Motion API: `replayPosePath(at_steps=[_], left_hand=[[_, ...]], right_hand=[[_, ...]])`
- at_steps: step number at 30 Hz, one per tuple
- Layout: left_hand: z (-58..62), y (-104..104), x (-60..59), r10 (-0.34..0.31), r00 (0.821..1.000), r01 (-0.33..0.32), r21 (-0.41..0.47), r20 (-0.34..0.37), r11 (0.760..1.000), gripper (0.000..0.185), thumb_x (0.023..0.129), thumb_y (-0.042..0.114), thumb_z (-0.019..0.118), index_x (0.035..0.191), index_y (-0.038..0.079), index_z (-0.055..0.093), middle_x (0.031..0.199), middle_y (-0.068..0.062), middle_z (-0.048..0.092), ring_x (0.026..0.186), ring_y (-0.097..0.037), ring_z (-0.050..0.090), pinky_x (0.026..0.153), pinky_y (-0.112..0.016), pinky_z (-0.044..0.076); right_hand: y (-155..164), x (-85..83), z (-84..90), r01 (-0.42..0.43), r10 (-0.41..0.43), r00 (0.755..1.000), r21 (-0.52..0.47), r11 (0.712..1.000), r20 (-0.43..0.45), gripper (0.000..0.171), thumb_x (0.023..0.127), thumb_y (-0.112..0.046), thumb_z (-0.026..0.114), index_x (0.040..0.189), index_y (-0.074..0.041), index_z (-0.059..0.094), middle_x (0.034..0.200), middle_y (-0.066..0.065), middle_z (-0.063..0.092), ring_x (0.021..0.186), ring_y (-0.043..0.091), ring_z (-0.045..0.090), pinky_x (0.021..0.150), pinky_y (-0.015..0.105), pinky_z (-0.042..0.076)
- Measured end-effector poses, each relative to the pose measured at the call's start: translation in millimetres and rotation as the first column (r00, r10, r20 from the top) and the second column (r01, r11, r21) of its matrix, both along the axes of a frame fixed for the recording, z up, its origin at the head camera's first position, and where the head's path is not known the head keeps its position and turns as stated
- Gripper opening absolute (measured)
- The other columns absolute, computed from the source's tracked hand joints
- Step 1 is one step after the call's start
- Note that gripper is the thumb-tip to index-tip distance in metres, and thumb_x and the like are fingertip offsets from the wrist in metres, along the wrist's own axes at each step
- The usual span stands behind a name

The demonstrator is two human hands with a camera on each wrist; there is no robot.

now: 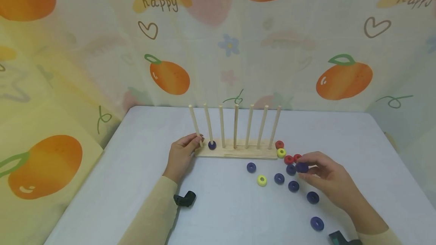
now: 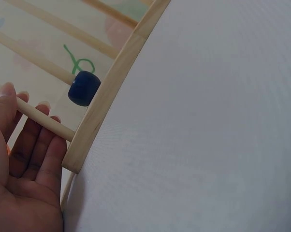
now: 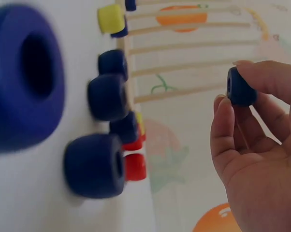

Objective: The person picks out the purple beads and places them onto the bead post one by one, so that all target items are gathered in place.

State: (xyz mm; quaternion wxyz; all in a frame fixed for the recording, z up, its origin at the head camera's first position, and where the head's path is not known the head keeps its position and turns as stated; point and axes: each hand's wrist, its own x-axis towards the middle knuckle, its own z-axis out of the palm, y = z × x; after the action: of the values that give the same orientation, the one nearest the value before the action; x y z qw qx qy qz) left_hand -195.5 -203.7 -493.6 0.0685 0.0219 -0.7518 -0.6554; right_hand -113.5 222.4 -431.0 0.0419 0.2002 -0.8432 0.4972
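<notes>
A wooden base [image 1: 238, 153] with several upright pegs [image 1: 235, 126] stands on the white table. One blue ring [image 1: 212, 145] sits at the foot of the second peg from the left, also seen as the blue ring [image 2: 83, 88] in the left wrist view. My left hand [image 1: 182, 153] rests at the base's left end, fingers around the leftmost peg [image 2: 41, 118]. My right hand [image 1: 323, 175] pinches a blue ring [image 1: 301, 167] between thumb and fingertips, the blue ring [image 3: 240, 87] raised just above the table.
Loose rings lie right of the base: blue ones [image 1: 279, 178], two yellow [image 1: 261, 180] and three red [image 1: 288, 159]. A black object [image 1: 185, 199] lies by my left forearm. Patterned fabric walls [image 1: 218, 41] surround the table [image 1: 238, 214].
</notes>
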Motion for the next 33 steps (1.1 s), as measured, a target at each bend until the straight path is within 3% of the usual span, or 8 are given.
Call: replayPosePath(at_steps=[6, 13, 16, 20, 25, 33], left_hand=[[3.2, 0.5, 1.3, -0.016, 0.999, 0.016, 0.012, 0.034, 1.0, 0.033, 0.088, 0.039, 0.068, 0.11, 0.015, 0.072, 0.106, -0.001, 0.07, 0.103, -0.018, 0.062, 0.088, -0.033, 0.05], [27.8, 8.7, 13.8, -0.036, 0.999, 0.035, 0.004, 0.015, 0.999, 0.032, 0.093, 0.026, 0.065, 0.114, 0.002, 0.068, 0.108, -0.009, 0.069, 0.104, -0.025, 0.061, 0.088, -0.035, 0.05], [29.6, 9.3, 14.9, -0.034, 0.999, 0.034, -0.006, 0.02, 0.999, 0.032, 0.094, 0.026, 0.064, 0.114, 0.002, 0.068, 0.108, -0.009, 0.069, 0.104, -0.024, 0.061, 0.088, -0.035, 0.05], [22.6, 6.6, 10.8, -0.033, 0.999, 0.033, -0.006, 0.026, 0.999, 0.031, 0.093, 0.028, 0.065, 0.114, 0.005, 0.069, 0.109, -0.009, 0.069, 0.104, -0.023, 0.061, 0.089, -0.035, 0.049], [4.6, 0.9, 0.9, -0.03, 0.999, 0.029, 0.002, 0.017, 1.0, 0.036, 0.09, 0.037, 0.067, 0.113, 0.01, 0.07, 0.108, -0.006, 0.069, 0.104, -0.02, 0.061, 0.088, -0.033, 0.05], [-0.5, -1.6, -0.2, -0.019, 1.0, 0.018, -0.022, -0.017, 1.0, 0.036, 0.087, 0.046, 0.067, 0.109, 0.017, 0.072, 0.105, 0.001, 0.07, 0.104, -0.016, 0.062, 0.087, -0.03, 0.05]], right_hand=[[-13.9, 7.9, 24.6, -0.044, 0.042, 0.996, -0.024, 0.999, -0.075, 0.041, 0.078, 0.009, 0.075, 0.112, -0.008, 0.061, 0.11, 0.003, 0.06, 0.1, 0.013, 0.058, 0.078, 0.021, 0.052], [-35.4, 19.4, 61.7, -0.046, 0.044, 0.989, -0.008, 0.999, -0.142, 0.043, 0.075, 0.014, 0.075, 0.109, -0.007, 0.062, 0.104, 0.004, 0.06, 0.094, 0.013, 0.058, 0.077, 0.022, 0.053], [-41.4, 19.4, 70.6, -0.097, 0.091, 0.974, -0.019, 0.995, -0.206, 0.046, 0.072, 0.016, 0.075, 0.11, -0.007, 0.062, 0.103, 0.007, 0.061, 0.093, 0.016, 0.058, 0.076, 0.023, 0.053], [-47.9, 18.4, 79.5, -0.149, 0.138, 0.949, -0.018, 0.989, -0.284, 0.051, 0.069, 0.02, 0.075, 0.111, -0.006, 0.062, 0.103, 0.008, 0.061, 0.091, 0.017, 0.059, 0.075, 0.022, 0.053], [-57.0, 20.5, 92.3, -0.193, 0.175, 0.935, -0.026, 0.981, -0.309, 0.053, 0.067, 0.022, 0.074, 0.112, -0.004, 0.061, 0.103, 0.008, 0.06, 0.089, 0.016, 0.058, 0.075, 0.022, 0.053], [-74.0, 24.4, 114.0, -0.196, 0.185, 0.911, 0.009, 0.981, -0.369, 0.05, 0.066, 0.019, 0.076, 0.108, -0.004, 0.064, 0.103, 0.006, 0.061, 0.087, 0.014, 0.056, 0.072, 0.019, 0.051]])
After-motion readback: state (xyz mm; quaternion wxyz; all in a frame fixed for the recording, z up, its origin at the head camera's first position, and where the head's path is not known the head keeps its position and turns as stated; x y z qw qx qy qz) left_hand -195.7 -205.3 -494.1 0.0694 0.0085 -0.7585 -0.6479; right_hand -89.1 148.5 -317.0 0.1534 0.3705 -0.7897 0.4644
